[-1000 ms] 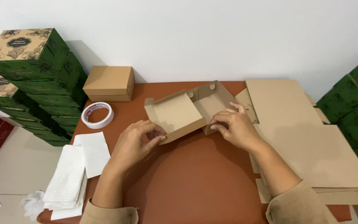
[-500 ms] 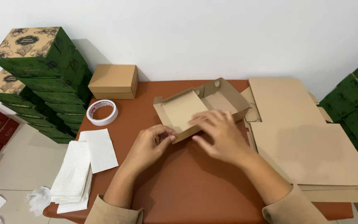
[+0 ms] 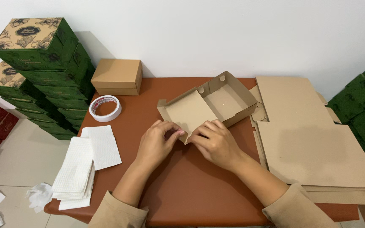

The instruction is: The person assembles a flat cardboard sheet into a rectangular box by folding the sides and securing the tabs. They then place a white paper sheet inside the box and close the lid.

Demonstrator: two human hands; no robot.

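On the brown tabletop (image 3: 178, 185) a half-formed kraft cardboard box (image 3: 210, 105) sits just past centre, toward twelve o'clock from the person; its far tray is already standing with walls up, while the near panel lies tilted and open toward the hands; the left hand (image 3: 157, 141) has its grip closed in a pinch on the near corner flap of that panel, fingertips curled over the edge; the right hand (image 3: 214, 141) meets it from three o'clock, fingers bent and pressing the same corner, so both grips are shut on the cardboard and almost touching each other; by my judgement the step in hand is the folding of this front corner, and the next move calls for a firm crease and a tuck of the flap while the other hand steadies the panel so the standing walls do not spring flat; at three o'clock a stack of flat cardboard blanks (image 3: 317, 147) waits just beside the box; at eleven o'clock stands a finished plain box (image 3: 117, 76), with a roll of tape (image 3: 105, 108) near it; white paper sheets (image 3: 85, 164) lie at nine o'clock over the tabletop's edge; green patterned boxes (image 3: 43, 63) are stacked at ten o'clock.
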